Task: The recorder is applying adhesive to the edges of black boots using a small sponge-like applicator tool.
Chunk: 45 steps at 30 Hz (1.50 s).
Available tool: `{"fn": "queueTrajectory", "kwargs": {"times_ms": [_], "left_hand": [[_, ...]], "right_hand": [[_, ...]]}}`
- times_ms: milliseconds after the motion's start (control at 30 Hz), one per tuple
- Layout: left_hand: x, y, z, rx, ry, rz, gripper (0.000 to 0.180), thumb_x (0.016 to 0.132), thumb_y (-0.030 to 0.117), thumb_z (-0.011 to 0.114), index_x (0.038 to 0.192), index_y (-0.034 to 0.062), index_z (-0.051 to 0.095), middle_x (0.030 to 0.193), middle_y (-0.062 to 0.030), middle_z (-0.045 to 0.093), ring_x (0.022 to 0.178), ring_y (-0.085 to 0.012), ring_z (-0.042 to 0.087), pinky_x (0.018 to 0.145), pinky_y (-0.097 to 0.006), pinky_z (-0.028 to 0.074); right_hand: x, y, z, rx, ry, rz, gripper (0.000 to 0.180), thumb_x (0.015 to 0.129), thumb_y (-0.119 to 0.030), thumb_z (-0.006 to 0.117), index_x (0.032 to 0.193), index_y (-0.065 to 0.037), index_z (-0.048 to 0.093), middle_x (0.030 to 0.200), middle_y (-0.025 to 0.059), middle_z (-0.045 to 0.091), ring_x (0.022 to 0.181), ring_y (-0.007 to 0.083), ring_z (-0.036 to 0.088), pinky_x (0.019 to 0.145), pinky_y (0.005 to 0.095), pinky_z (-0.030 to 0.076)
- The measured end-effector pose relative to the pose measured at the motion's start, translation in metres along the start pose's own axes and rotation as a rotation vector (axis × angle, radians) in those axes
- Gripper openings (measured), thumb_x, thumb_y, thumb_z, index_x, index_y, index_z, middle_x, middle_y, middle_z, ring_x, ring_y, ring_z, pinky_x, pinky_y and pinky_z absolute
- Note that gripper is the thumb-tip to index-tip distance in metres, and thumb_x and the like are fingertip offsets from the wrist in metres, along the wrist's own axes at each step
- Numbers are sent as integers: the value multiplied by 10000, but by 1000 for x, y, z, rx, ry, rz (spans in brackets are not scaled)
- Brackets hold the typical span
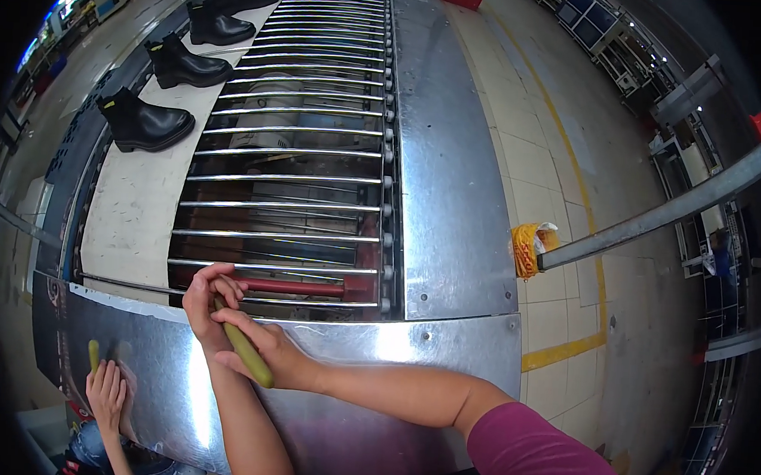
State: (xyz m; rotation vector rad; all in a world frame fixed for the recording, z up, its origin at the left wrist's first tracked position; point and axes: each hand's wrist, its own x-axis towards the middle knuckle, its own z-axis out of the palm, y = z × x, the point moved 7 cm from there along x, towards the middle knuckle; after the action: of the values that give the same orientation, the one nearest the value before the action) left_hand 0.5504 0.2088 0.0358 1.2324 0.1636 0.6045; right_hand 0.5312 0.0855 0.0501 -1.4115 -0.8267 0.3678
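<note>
My right hand [275, 352] is closed around an olive-green stick-like handle [249, 357], whose rounded lower end points toward me. Its upper end runs up toward my left hand [203, 301], and what lies there is hidden. The fingers of my left hand are curled just beyond my right fingers; what they hold, if anything, cannot be made out. Both hands are above the near steel table [470, 335], by the front end of the roller conveyor [284, 179]. Further left, another person's hand [107, 393] rests on the steel beside a similar green handle [94, 356].
Several black ankle boots [148, 122] stand in a row on the white belt [132, 216] left of the rollers. A flat steel side panel [447, 189] borders the rollers on the right. Beyond it, a metal bar [657, 213] with a yellow wrapping [526, 249] juts in.
</note>
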Motion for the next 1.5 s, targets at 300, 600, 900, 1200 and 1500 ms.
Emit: {"fn": "queueTrajectory", "kwargs": {"times_ms": [300,600,900,1200,1500], "left_hand": [[0,-6,-1,-80,-38,-86,574,1083,394,384,966,-82,683,519,4,424,555,-102,464,677,-299,524],[1,-12,4,-71,-11,-69,576,1077,395,400,968,-97,678,526,-4,435,548,-116,477,659,-312,528],[-38,-7,-26,68,208,-3,488,1001,414,488,1008,-35,679,618,-8,532,612,-106,524,620,-260,517],[-49,-6,-22,-74,-52,-129,402,1016,312,533,912,-32,714,582,46,482,592,-51,488,656,-253,496],[-48,-15,-26,-94,-32,-97,408,1010,337,548,925,-22,721,578,56,476,580,-37,485,628,-250,504]], "right_hand": [[2,0,2,-16,36,-44,610,901,-175,760,1418,-88,449,795,175,649,666,346,684,618,407,515],[0,5,-6,-34,32,-33,587,937,-192,730,1445,-105,450,859,144,665,719,297,703,659,379,533],[-24,14,28,-130,37,-136,559,969,-221,690,1463,-74,472,1083,196,678,929,282,701,777,376,542],[-38,-10,35,-85,16,-51,577,888,-124,785,1387,-19,514,895,130,696,771,205,690,689,314,526],[-43,4,30,-98,18,71,518,942,-151,734,1396,-45,509,855,111,678,714,191,667,659,316,523]]}}
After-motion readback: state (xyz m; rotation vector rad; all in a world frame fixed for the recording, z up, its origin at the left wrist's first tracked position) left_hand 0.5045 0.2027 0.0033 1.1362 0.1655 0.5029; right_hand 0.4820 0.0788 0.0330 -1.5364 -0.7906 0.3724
